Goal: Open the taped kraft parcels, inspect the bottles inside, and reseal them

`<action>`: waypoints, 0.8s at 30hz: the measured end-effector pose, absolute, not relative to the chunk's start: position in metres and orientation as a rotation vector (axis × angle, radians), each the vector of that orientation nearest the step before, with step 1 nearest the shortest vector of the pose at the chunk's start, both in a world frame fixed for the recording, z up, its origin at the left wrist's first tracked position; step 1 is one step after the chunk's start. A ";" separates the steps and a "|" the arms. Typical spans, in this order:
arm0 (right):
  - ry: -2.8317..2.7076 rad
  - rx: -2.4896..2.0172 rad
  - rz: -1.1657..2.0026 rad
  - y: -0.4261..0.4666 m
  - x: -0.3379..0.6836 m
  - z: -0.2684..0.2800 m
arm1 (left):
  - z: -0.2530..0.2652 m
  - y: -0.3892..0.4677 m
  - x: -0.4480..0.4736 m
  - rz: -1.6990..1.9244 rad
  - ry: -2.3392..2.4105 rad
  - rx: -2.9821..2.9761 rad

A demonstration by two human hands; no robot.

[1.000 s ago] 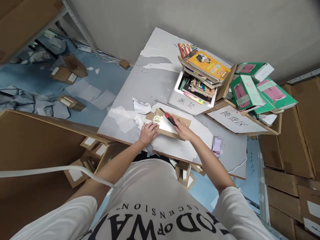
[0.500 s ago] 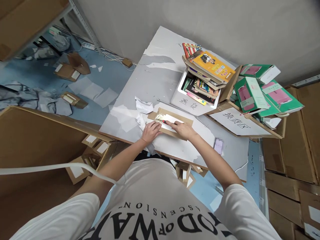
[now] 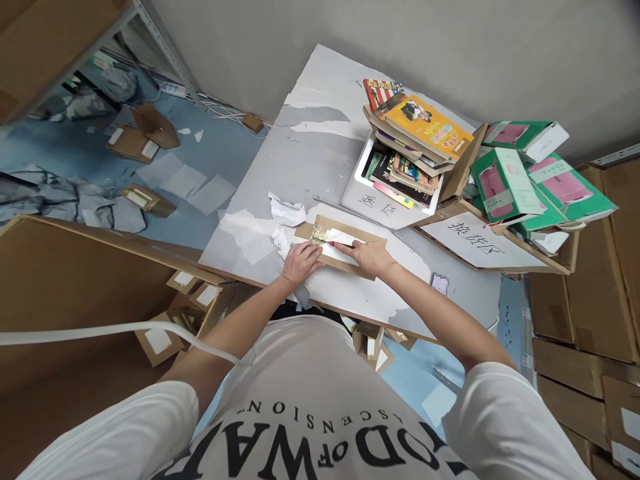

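Note:
A flat cardboard box (image 3: 379, 238) lies slantwise near the table's front edge. On its top is a white label (image 3: 345, 237), with a shiny, scratched gold patch (image 3: 319, 233) at the label's left end. My right hand (image 3: 367, 257) is closed on a slim red-and-black knife-like tool (image 3: 332, 243), index finger stretched along it. The tool points left, toward the patch; whether its tip touches is too small to tell. My left hand (image 3: 302, 262) grips the box's near left edge, fingers bent and close together. Crumpled white paper (image 3: 287, 209) lies just beyond it.
A white bin (image 3: 367, 200) full of books stands behind the box. To its right, an open carton (image 3: 560, 260) holds green boxes (image 3: 507, 183). A large carton (image 3: 75, 267) is at my left, with a white cable (image 3: 150, 326) crossing above it. Stacked cartons (image 3: 595, 267) stand at right.
My right hand and the tool have shifted slightly to the right along the label. The left hand stays on the box edge. The view has tilted a little.

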State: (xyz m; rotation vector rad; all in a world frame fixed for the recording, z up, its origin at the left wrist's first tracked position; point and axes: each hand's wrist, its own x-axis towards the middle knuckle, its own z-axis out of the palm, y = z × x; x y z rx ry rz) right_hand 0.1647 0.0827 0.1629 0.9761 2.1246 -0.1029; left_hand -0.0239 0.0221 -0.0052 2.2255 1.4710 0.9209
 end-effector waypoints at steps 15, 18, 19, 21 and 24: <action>2.009 1.255 -0.041 0.036 0.284 0.224 | -0.003 0.025 -0.022 0.906 1.570 2.176; 2.157 1.649 -0.161 0.005 0.322 0.210 | 0.000 0.025 -0.022 0.892 1.571 2.188; 2.169 1.890 -0.211 -0.007 0.334 0.197 | 0.001 0.025 -0.022 0.886 1.575 2.190; 2.053 2.436 -0.443 -0.032 0.352 0.155 | 0.003 0.024 -0.021 0.878 1.583 2.196; 1.641 2.961 -0.722 -0.058 0.358 0.075 | 0.006 0.023 -0.022 0.860 1.573 2.225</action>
